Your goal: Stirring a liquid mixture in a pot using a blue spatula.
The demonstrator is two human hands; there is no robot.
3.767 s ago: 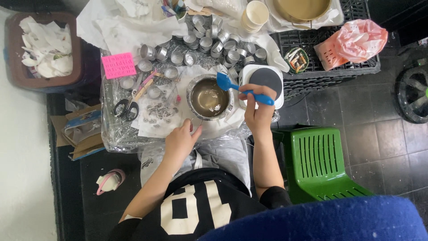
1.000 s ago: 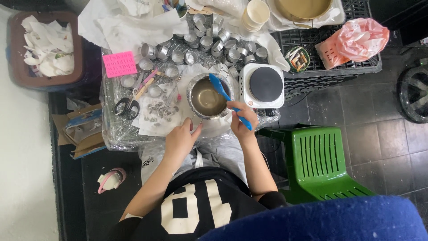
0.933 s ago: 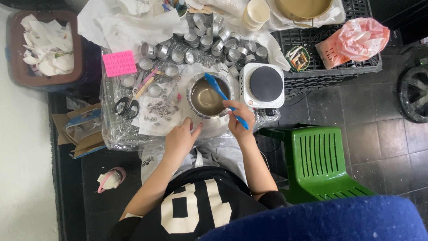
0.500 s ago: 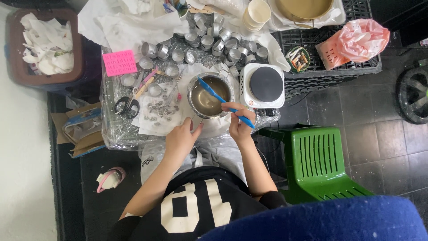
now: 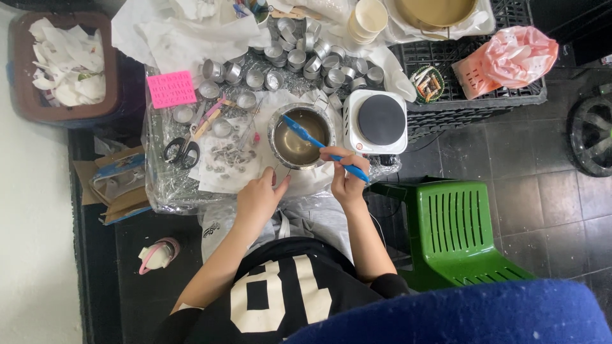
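Blue spatula point(image 5: 322, 147) slanted, blade end inside round metal pot point(image 5: 301, 135) of brownish liquid, beside the hotplate.

Spatula point(image 5: 319, 145) in pot point(image 5: 301, 135), hotplate point(image 5: 376, 121) right

My left hand point(image 5: 258, 199) lies flat, palm down, fingers together and pointing forward, the thumb a little apart. My left forearm is bare and goes back toward my body. My right hand point(image 5: 346, 176) is closed in a grip, fingers curled, thumb on top. My right forearm is bare, elbow bent beside my side.
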